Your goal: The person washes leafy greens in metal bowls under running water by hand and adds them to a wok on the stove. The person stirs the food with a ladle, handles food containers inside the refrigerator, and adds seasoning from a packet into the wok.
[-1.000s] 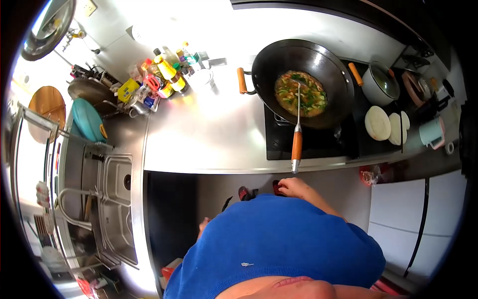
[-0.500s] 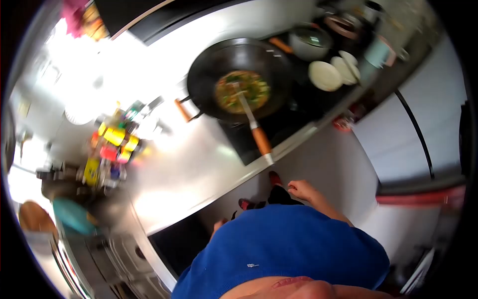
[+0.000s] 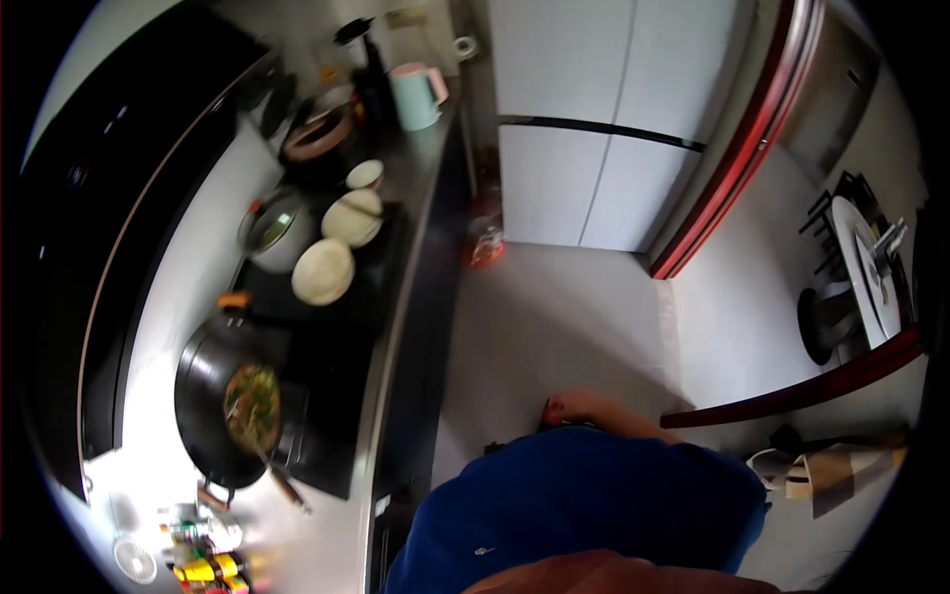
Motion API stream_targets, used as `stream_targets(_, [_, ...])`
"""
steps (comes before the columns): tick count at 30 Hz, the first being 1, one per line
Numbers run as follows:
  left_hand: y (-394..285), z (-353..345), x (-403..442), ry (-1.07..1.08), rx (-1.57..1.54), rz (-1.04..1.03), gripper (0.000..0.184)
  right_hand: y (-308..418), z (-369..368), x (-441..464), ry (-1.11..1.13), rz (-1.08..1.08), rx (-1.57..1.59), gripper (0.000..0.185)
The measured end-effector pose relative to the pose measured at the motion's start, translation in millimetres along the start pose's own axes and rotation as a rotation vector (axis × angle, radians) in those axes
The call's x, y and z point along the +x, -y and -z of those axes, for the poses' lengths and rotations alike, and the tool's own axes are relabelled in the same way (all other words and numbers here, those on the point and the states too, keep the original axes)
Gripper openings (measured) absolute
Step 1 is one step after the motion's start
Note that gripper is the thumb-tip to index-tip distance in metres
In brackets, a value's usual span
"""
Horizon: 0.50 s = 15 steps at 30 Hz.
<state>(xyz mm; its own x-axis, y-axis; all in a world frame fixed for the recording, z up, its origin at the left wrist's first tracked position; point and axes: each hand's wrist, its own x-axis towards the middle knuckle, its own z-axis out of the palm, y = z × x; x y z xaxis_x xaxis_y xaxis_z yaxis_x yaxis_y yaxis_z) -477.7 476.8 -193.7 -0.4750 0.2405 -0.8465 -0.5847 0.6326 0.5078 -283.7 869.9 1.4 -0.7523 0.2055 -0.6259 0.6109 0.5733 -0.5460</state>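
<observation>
My right hand [image 3: 568,408] hangs in front of my blue shirt, low over the floor, with the forearm reaching in from the right. Its fingers are too small and blurred to make out, and no object shows in it. My left hand is out of sight. On the stove at left sits a black wok [image 3: 203,381] with cooked food [image 3: 253,408] in it. A spatula [image 3: 285,485] leans in the wok, its handle sticking out over the counter's edge. Neither hand touches these things.
Bowls [image 3: 324,272] and a lidded pot [image 3: 277,233] stand beyond the wok. A mint kettle [image 3: 415,97] is at the counter's far end. Ahead is a white refrigerator [image 3: 554,183]; a red door frame [image 3: 737,168] stands to the right. Bottles [image 3: 210,567] cluster at lower left.
My view has swung to the right, so the stove and wok now lie at left and the refrigerator and doorway show. My left hand has left the view. The spatula stays in the wok.
</observation>
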Motion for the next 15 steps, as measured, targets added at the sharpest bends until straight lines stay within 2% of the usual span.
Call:
stream_targets(2, [-30.4, -30.9, 11.9, 0.031, 0.096, -0.034, 0.025, -19.5, 35.9, -16.4, -0.026, -0.146, -0.113, 0.035])
stream_targets(3, [-43.5, -46.1, 17.6, 0.054, 0.168, -0.080, 0.025, -35.9, 48.2, -23.5, -0.026, -0.153, -0.095, 0.035])
stream_targets(5, [-74.7, -77.2, 27.2, 0.098, 0.323, -0.207, 0.024, -66.1, 68.0, -35.6, -0.260, -0.238, 0.074, 0.034])
stream_targets(6, [-91.9, -95.2, 31.8, 0.122, 0.398, -0.287, 0.024, -75.5, 80.3, -40.7, -0.257, -0.250, 0.079, 0.034])
stream_targets(8, [-133.4, -123.1, 44.2, 0.174, 0.549, -0.542, 0.024, -93.8, 104.0, -50.7, -0.382, -0.158, 0.129, 0.031])
stream_targets(10, [-188.0, -156.7, 65.5, 0.211, 0.620, -0.859, 0.024, -105.5, 123.7, -52.9, -0.390, -0.153, 0.159, 0.032])
stream_targets(11, [-219.2, -177.7, 76.2, 0.278, 0.370, -0.707, 0.024, -109.4, 129.6, -51.5, -0.401, -0.142, 0.195, 0.032])
stream_targets(13, [-294.2, -225.8, 103.7, 0.382, -0.289, -0.173, 0.025, -115.7, 144.2, -48.7, -0.407, -0.158, 0.250, 0.031])
stream_targets(15, [-367.3, -273.2, 105.8, 0.423, -0.283, -0.200, 0.024, -127.5, 155.8, -42.1, -0.418, -0.174, 0.306, 0.031])
